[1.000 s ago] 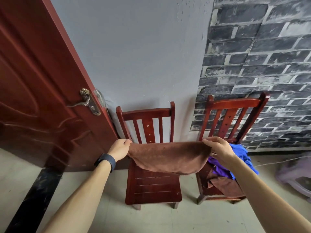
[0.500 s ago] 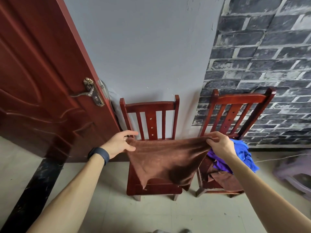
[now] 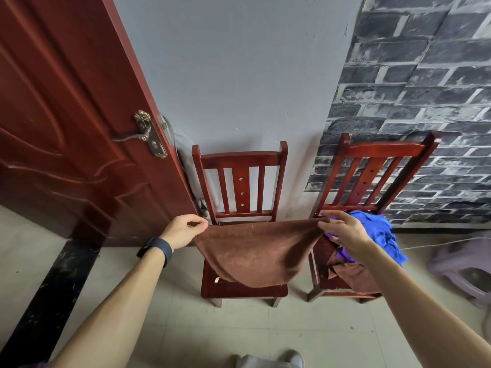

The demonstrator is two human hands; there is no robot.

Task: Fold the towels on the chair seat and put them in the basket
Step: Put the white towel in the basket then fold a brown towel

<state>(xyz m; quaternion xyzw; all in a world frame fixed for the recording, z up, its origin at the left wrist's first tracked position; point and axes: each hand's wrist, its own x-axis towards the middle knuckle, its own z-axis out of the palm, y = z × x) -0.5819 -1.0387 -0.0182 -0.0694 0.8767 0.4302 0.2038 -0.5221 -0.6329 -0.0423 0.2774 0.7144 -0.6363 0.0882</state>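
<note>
A brown towel (image 3: 256, 251) hangs stretched between my hands over the seat of the left red wooden chair (image 3: 240, 181). My left hand (image 3: 184, 231) pinches its left top corner and my right hand (image 3: 342, 229) pinches its right top corner. The towel's lower edge sags down onto the front of the seat. On the right red chair (image 3: 372, 171) lies a heap of towels: a blue one (image 3: 380, 232), a purple one (image 3: 342, 254) and a brown one (image 3: 356, 274). No basket is in view.
A dark red door (image 3: 66, 128) with a brass handle (image 3: 148, 136) stands open at the left, close to the left chair. A grey plastic stool (image 3: 467, 269) is at the right edge. Grey wall and brick-pattern wall stand behind the chairs. Pale tiled floor lies in front.
The towel has been lowered toward the left chair seat and its loose hanging corners now sag as one curve onto the seat front. Both hands keep their corner grips.
</note>
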